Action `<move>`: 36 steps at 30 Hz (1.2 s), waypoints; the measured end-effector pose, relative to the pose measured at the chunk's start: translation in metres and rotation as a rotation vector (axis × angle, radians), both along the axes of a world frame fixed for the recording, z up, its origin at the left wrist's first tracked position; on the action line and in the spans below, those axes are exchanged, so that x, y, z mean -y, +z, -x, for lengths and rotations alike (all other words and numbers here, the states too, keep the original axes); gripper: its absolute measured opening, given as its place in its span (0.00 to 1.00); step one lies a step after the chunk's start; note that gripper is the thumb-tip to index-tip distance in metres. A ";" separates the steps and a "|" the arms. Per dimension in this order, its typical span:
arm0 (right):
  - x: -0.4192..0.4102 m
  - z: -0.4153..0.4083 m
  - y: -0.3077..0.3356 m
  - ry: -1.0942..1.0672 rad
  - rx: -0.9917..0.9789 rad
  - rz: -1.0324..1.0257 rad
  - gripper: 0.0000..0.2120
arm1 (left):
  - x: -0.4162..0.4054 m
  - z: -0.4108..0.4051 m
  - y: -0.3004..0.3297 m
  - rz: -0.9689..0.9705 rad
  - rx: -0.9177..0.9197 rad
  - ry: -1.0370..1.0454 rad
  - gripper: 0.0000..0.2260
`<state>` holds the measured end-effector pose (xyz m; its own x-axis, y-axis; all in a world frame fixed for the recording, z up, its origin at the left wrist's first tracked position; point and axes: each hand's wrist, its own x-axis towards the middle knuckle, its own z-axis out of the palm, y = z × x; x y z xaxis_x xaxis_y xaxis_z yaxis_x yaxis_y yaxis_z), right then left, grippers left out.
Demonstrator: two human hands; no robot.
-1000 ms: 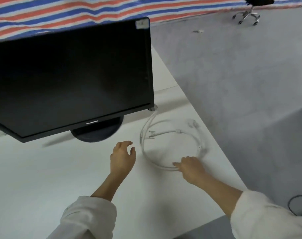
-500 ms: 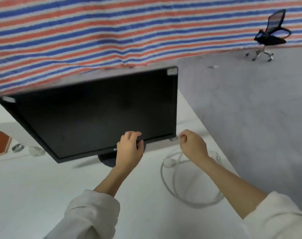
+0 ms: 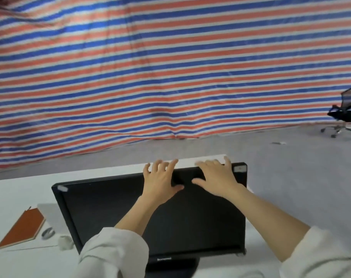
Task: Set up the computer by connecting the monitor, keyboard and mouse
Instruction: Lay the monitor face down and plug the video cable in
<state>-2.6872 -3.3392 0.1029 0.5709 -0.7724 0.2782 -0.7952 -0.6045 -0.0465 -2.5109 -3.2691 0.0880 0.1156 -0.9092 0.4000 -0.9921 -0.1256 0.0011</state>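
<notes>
The black monitor stands on the white table, its dark screen facing me and its round base at the bottom of the view. My left hand and my right hand lie side by side on the right part of its top edge. Their fingers are spread and stretch past the edge, with the thumbs on the screen. Neither hand holds anything. The white cable is hidden behind my right arm. No keyboard is in view.
An orange notebook lies left of the monitor, with a small grey oval object and a white lump beside it. A striped tarp hangs behind the table. A black office chair stands on the grey floor, far right.
Both hands have risen from the cable and the monitor's lower edge to its top edge. My view has tilted upward, so the cable coil is out of sight.
</notes>
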 end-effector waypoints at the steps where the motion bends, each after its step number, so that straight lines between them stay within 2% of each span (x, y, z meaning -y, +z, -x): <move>1: 0.001 -0.004 -0.001 -0.004 -0.015 0.002 0.26 | 0.003 -0.001 -0.003 0.011 0.011 0.011 0.28; 5: -0.001 -0.010 -0.003 -0.050 0.019 0.034 0.24 | 0.007 0.000 -0.006 0.086 -0.059 0.020 0.21; 11: -0.039 -0.007 0.004 -0.062 0.016 0.052 0.24 | -0.022 0.002 -0.009 0.139 -0.081 0.005 0.20; 14: -0.080 -0.007 0.011 -0.061 0.005 0.082 0.24 | -0.055 -0.003 -0.010 0.197 -0.090 -0.036 0.21; 19: -0.158 -0.022 0.021 -0.016 -0.056 0.247 0.19 | -0.115 -0.032 -0.021 0.399 -0.065 -0.150 0.21; 22: -0.199 -0.037 0.037 0.054 -0.172 0.221 0.18 | -0.156 -0.051 -0.028 0.439 -0.075 -0.178 0.21; 25: -0.234 -0.052 0.047 0.089 -0.305 0.177 0.20 | -0.189 -0.072 -0.024 0.353 -0.035 -0.259 0.20; 29: -0.286 -0.073 0.039 0.059 -0.355 0.192 0.18 | -0.234 -0.099 -0.006 0.038 -0.039 -0.444 0.14; 32: -0.321 -0.085 0.026 0.024 -0.352 0.174 0.17 | -0.260 -0.105 -0.001 -0.066 -0.015 -0.493 0.12; 36: -0.357 -0.092 0.009 -0.047 -0.363 0.142 0.11 | -0.286 -0.104 -0.005 -0.153 0.014 -0.511 0.15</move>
<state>-2.5954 -2.9821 0.1115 0.6171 -0.7683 0.1702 -0.7713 -0.5477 0.3243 -2.4066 -2.9832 0.0835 -0.3620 -0.8961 0.2567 -0.9265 0.3762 0.0067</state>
